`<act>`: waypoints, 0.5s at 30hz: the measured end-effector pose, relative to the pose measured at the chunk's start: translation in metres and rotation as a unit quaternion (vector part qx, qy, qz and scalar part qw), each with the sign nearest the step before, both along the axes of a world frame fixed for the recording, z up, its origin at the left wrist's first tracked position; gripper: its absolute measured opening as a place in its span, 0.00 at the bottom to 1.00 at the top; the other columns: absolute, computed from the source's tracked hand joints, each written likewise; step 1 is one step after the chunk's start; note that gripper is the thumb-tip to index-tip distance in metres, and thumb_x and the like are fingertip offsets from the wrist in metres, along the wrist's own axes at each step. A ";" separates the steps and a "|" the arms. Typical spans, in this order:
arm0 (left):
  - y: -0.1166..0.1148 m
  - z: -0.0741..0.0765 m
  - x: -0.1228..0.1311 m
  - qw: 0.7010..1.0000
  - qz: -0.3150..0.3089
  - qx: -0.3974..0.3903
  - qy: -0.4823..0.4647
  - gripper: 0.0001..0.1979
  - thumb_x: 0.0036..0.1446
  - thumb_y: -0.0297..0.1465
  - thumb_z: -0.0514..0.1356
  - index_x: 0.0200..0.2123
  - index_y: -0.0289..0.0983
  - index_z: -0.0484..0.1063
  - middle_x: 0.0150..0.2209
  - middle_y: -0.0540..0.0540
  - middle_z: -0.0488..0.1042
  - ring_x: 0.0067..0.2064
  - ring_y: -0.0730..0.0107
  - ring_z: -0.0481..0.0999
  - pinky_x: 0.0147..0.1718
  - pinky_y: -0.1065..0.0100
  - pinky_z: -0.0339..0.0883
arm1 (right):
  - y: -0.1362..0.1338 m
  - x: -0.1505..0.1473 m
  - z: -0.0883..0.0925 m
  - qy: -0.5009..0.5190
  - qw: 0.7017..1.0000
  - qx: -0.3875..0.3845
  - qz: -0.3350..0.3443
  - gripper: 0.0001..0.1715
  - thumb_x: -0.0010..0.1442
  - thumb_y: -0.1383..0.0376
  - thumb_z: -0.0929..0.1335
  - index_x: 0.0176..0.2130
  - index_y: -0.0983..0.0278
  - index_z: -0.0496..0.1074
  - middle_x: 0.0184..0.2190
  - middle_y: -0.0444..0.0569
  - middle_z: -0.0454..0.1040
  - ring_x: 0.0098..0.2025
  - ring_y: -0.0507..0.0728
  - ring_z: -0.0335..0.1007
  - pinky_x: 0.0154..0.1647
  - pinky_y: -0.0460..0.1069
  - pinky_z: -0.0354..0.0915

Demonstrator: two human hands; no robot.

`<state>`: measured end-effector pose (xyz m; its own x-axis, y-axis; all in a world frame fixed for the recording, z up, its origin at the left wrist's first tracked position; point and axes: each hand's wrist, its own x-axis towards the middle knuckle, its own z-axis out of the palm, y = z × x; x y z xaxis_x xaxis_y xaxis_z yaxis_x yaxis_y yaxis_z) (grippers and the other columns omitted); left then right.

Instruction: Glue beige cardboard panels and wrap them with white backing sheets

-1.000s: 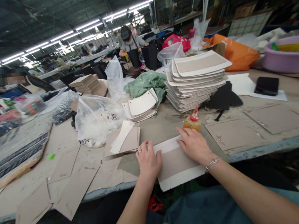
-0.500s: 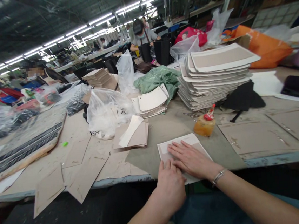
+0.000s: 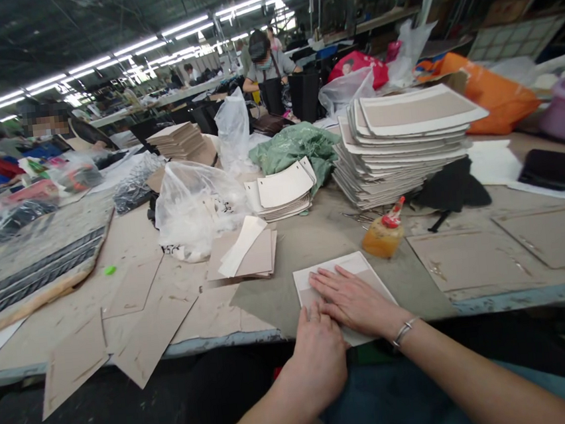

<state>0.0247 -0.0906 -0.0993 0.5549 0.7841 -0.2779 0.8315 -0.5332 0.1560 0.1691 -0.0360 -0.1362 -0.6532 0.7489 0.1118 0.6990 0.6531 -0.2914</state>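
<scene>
A light beige cardboard panel (image 3: 371, 277) with white edges and a whitish strip (image 3: 325, 269) across its far end lies at the table's front edge. My right hand (image 3: 355, 298) is spread flat on the panel, fingers stretched toward the strip. At the near left edge of the panel, my left hand (image 3: 320, 348) has its fingers curled onto it; the thumb is hidden. Just beyond the panel's right side stands a squat glue bottle (image 3: 383, 238) with amber contents and a red tip. A grey-green sheet (image 3: 271, 300) lies beneath the panel.
Behind the bottle rises a tall stack of white-edged panels (image 3: 397, 154). Small boards (image 3: 246, 252) with a white strip on top sit left of my hands, near a clear plastic bag (image 3: 197, 210). Loose boards (image 3: 157, 337) overhang the front edge. A co-worker (image 3: 268, 66) sits across.
My right hand has slid very slightly on the panel, while the left stays curled at its edge. The whole view has shifted a little.
</scene>
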 end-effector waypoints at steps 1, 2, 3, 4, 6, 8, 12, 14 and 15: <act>0.000 0.000 0.000 1.000 0.001 0.002 -0.001 0.24 0.58 0.34 0.51 0.53 0.24 0.66 0.55 0.27 0.64 0.60 0.44 0.59 0.57 0.48 0.51 | 0.000 0.000 0.000 0.000 1.000 -0.004 0.000 0.30 0.66 0.54 0.55 0.62 0.67 0.54 0.62 0.53 0.54 0.64 0.59 0.44 0.64 0.61 0.43; 0.000 -0.001 0.000 1.000 0.003 0.005 -0.003 0.24 0.58 0.34 0.51 0.53 0.24 0.66 0.55 0.27 0.64 0.60 0.45 0.59 0.57 0.48 0.51 | 0.000 0.001 0.001 0.000 1.000 -0.008 -0.001 0.31 0.66 0.54 0.55 0.62 0.67 0.54 0.62 0.53 0.54 0.64 0.59 0.44 0.64 0.61 0.42; 0.000 -0.001 0.000 1.000 0.006 0.008 -0.006 0.24 0.58 0.35 0.52 0.54 0.25 0.66 0.56 0.28 0.64 0.60 0.45 0.59 0.57 0.48 0.51 | 0.000 0.001 0.001 0.002 1.000 -0.012 -0.003 0.31 0.67 0.54 0.54 0.62 0.67 0.54 0.62 0.53 0.54 0.64 0.59 0.43 0.64 0.60 0.42; 0.000 -0.001 0.000 1.000 0.010 0.009 -0.010 0.24 0.58 0.36 0.53 0.54 0.27 0.65 0.56 0.29 0.64 0.60 0.46 0.59 0.56 0.48 0.52 | 0.000 0.002 0.002 0.004 1.000 -0.016 -0.004 0.30 0.67 0.54 0.54 0.62 0.66 0.53 0.62 0.53 0.54 0.64 0.58 0.43 0.64 0.60 0.42; 0.001 0.001 -0.002 1.000 0.022 0.005 -0.021 0.23 0.57 0.36 0.54 0.53 0.29 0.66 0.55 0.31 0.65 0.60 0.47 0.59 0.57 0.48 0.52 | 0.000 0.003 0.004 0.009 1.000 -0.025 -0.001 0.30 0.67 0.55 0.54 0.63 0.65 0.53 0.62 0.52 0.54 0.65 0.57 0.42 0.64 0.59 0.42; 0.004 0.004 -0.005 0.999 0.028 -0.002 -0.040 0.21 0.57 0.36 0.54 0.51 0.31 0.69 0.54 0.33 0.67 0.58 0.49 0.62 0.56 0.49 0.53 | -0.001 0.005 0.007 0.014 1.000 -0.027 -0.001 0.30 0.67 0.55 0.55 0.63 0.65 0.52 0.62 0.52 0.53 0.65 0.56 0.41 0.64 0.59 0.42; 0.012 0.008 -0.013 0.994 0.034 0.033 -0.099 0.16 0.59 0.34 0.52 0.48 0.35 0.70 0.50 0.39 0.71 0.52 0.57 0.68 0.55 0.55 0.57 | -0.006 0.015 0.015 0.012 0.998 0.009 -0.059 0.33 0.65 0.53 0.57 0.62 0.68 0.53 0.63 0.55 0.51 0.65 0.58 0.41 0.64 0.58 0.44; 0.016 0.006 -0.017 0.991 0.052 0.074 -0.100 0.19 0.60 0.34 0.51 0.51 0.34 0.67 0.53 0.37 0.68 0.54 0.57 0.66 0.55 0.55 0.57 | -0.009 0.022 0.018 -0.002 0.994 0.037 -0.103 0.34 0.65 0.53 0.57 0.61 0.71 0.55 0.62 0.58 0.52 0.64 0.60 0.43 0.64 0.59 0.44; 0.018 0.004 -0.018 0.989 0.062 0.094 -0.090 0.21 0.60 0.35 0.50 0.53 0.33 0.65 0.55 0.36 0.66 0.57 0.55 0.63 0.57 0.54 0.54 | -0.011 0.026 0.018 -0.012 0.991 0.048 -0.125 0.34 0.65 0.53 0.57 0.61 0.72 0.56 0.62 0.60 0.53 0.64 0.61 0.44 0.64 0.59 0.44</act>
